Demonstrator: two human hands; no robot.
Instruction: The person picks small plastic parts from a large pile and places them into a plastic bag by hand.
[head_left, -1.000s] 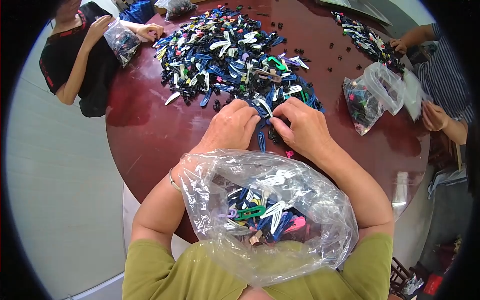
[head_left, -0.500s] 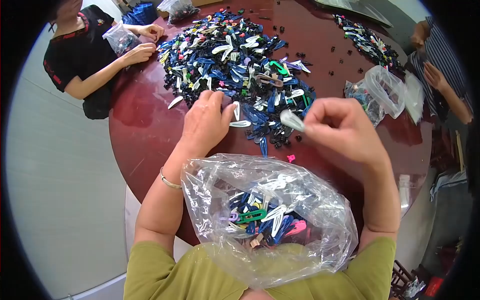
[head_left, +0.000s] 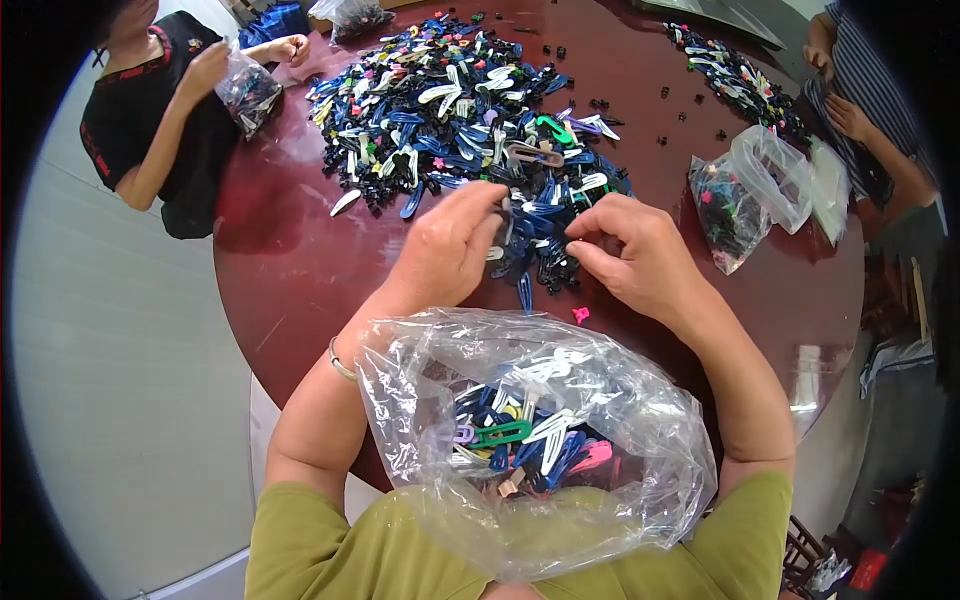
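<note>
A large heap of hair clips, mostly navy, black and white, covers the middle of the table. At its near edge my left hand has its fingers bent together around a blurred whitish hair clip. My right hand is opposite, thumb and forefinger slightly apart beside small black claw clips; I see nothing held in it. In front of my chest lies an opened clear plastic bag, with white snap clips, a green clip and a pink one inside.
A person in black at the left handles a filled bag. Another in stripes works at the right near a smaller clip heap and a bag of clips. A pink clip lies on the red table.
My right hand has moved left to the heap's edge, and the white clip it held no longer shows in it. My left hand has shifted right. The left co-worker has lifted one hand to the bag.
</note>
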